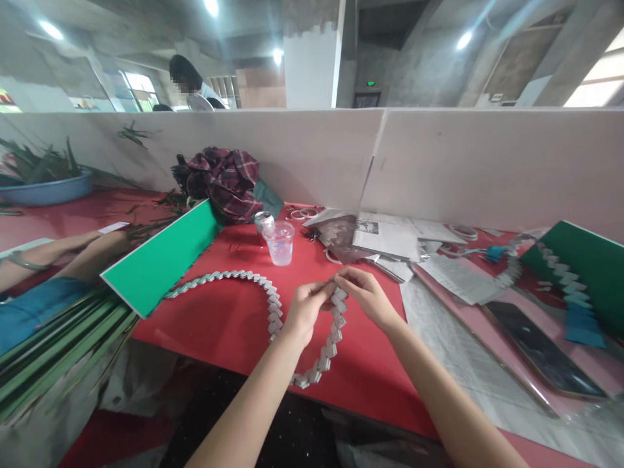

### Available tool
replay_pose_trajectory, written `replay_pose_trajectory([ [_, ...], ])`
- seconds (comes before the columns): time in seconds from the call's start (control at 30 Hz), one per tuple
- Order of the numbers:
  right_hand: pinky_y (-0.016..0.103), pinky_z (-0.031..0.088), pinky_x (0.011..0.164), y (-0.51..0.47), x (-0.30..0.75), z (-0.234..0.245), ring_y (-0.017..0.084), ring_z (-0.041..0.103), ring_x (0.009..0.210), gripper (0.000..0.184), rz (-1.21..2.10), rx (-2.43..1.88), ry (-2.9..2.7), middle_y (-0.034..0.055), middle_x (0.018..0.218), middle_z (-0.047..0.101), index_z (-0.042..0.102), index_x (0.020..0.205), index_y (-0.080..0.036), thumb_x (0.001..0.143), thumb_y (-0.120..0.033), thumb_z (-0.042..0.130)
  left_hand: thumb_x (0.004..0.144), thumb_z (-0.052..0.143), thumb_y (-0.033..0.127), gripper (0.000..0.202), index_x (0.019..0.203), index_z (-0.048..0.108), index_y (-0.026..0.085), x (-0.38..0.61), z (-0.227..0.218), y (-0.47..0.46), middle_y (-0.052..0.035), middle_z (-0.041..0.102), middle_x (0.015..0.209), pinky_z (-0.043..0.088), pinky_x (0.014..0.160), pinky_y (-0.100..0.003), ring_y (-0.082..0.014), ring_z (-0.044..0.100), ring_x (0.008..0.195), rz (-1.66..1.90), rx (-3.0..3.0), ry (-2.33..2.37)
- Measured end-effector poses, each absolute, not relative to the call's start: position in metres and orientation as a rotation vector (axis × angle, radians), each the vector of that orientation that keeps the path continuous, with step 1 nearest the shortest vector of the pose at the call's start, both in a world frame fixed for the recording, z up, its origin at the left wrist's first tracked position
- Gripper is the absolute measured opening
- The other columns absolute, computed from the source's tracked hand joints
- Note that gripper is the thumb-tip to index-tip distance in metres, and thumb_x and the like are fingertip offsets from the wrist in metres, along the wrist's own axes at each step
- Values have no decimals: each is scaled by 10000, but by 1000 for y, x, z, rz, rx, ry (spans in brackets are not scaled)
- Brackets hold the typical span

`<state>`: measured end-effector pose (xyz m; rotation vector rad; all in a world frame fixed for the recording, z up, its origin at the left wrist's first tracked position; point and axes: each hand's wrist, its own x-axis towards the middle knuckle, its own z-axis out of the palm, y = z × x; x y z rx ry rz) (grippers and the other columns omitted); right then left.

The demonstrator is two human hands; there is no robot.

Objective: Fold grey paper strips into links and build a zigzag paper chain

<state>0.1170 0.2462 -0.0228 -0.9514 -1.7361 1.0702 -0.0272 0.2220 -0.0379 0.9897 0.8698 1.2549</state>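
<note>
A long chain of folded grey-white paper links [273, 305] curves across the red table [229, 325] and loops down over its near edge. My left hand [305, 309] and my right hand [368, 296] meet at the chain's top end, each with fingers pinched shut on the links. A clear plastic cup [280, 242] stands just beyond my hands, with a small can [264, 222] behind it.
A green board [163, 260] leans at the left, a neighbour's forearms [58, 250] and green leaf strips [58, 351] beyond it. Printed paper sheets [390, 237], a phone [541, 354], another green board [585, 266] and a second chain lie at the right. A plaid cloth [224, 179] rests against the white partition [439, 162].
</note>
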Motion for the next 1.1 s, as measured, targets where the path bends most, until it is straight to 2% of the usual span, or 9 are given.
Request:
replay_pose_trajectory([
  [0.17,295,475,769,243,113,-24,160,605,826,188,1134,-813,-1684,31,860,646,596,916,-188,843,-357,557,749,643,343,236,803,692,118,-32,-36,225,-37,655,709,484,697,-276,-126,579,654,1408,1004,910],
  [0.27,331,479,820,243,114,-27,183,620,892,221,1157,-747,-1699,49,928,660,606,968,-192,800,-336,624,767,621,335,219,795,684,127,-35,-35,227,-46,670,747,478,719,-276,-135,584,694,1462,1024,935],
  [0.53,308,460,757,243,117,-26,152,563,804,202,1107,-718,-1749,19,854,581,543,894,-201,763,-287,671,783,592,315,190,798,680,147,-34,-34,222,-49,683,824,452,733,-258,-161,592,792,1498,1198,1049],
  [0.73,276,424,682,243,117,-27,124,464,721,244,1127,-682,-1771,-11,798,483,477,853,-211,740,-274,684,786,584,312,195,795,685,146,-32,-31,220,-42,678,809,448,699,-250,-156,585,767,1458,1238,1006],
  [1.1,265,402,666,242,117,-27,120,438,710,206,1105,-697,-1805,-19,782,454,447,821,-212,773,-265,640,810,551,305,192,793,676,160,-26,-30,215,-45,664,814,465,667,-233,-151,597,766,1463,1252,1079],
])
